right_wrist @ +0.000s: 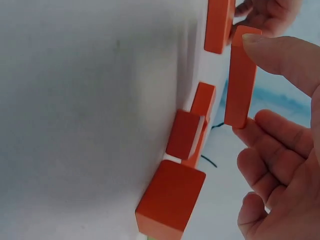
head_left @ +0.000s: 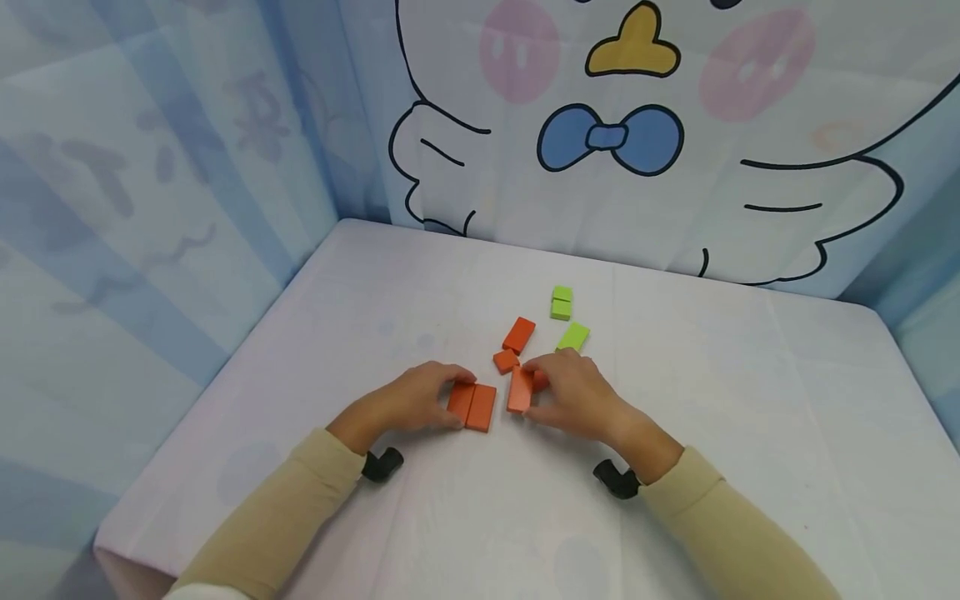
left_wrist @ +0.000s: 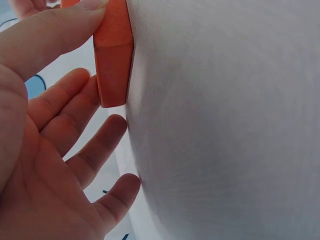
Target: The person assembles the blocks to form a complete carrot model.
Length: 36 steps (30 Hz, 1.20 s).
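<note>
Two flat orange blocks lie side by side on the table. My left hand (head_left: 420, 396) pinches the left orange block (head_left: 459, 402) by its ends, thumb at the near end and index finger at the far end. The right orange block (head_left: 482, 408) lies against it. My right hand (head_left: 576, 393) holds another orange block (head_left: 519, 389) between thumb and fingers, a short gap to the right of the pair. In the right wrist view, this held block (right_wrist: 242, 77) is raised off the table. A further orange block (head_left: 540, 380) is partly hidden behind my right hand.
Beyond my hands lie a small orange block (head_left: 506, 361) and a longer red-orange block (head_left: 519, 335). Farther back are a green block (head_left: 573, 336) and two small green pieces (head_left: 561, 303) together. A cartoon-printed curtain (head_left: 525, 192) stands behind the white table (head_left: 420, 292).
</note>
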### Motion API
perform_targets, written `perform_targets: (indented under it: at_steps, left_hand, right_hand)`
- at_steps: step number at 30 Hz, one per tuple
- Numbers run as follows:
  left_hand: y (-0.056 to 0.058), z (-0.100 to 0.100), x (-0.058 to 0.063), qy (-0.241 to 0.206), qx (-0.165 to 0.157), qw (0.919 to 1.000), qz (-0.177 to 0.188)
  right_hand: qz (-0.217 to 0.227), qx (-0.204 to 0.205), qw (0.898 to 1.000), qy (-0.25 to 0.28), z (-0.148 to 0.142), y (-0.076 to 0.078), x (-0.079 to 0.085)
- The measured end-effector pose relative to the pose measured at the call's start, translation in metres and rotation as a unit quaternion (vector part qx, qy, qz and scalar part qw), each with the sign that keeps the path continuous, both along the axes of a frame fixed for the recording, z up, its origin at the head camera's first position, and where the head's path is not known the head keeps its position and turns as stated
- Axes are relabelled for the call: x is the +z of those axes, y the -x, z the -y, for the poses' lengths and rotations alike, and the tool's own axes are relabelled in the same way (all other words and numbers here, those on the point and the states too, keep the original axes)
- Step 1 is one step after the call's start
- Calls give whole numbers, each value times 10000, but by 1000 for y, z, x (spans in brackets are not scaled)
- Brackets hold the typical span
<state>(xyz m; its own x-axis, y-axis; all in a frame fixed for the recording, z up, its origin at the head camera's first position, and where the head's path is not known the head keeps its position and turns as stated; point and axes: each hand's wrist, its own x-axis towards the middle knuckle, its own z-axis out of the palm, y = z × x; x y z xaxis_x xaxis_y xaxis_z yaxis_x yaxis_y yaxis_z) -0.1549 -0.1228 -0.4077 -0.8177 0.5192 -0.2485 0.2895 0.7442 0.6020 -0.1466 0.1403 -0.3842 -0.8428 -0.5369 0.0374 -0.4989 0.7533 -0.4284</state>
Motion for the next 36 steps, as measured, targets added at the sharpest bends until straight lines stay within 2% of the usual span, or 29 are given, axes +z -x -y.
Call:
perform_targets:
  at_steps: [4, 15, 24, 36]
  left_hand:
    - [1, 0, 0, -42, -26, 10000, -16]
    - [1, 0, 4, -19, -39, 10000, -49]
    - [-2, -2, 4, -91, -117, 9997, -169]
    - [-7, -4, 4, -82, -178, 9996, -220]
  right_hand:
    - [-6, 73, 10000, 16, 4, -5, -2]
    - [369, 121, 9989, -249, 14, -13, -7]
    - [530, 9, 9980, -356, 16, -16, -14]
    - [653, -31, 9974, -305, 17, -20, -15]
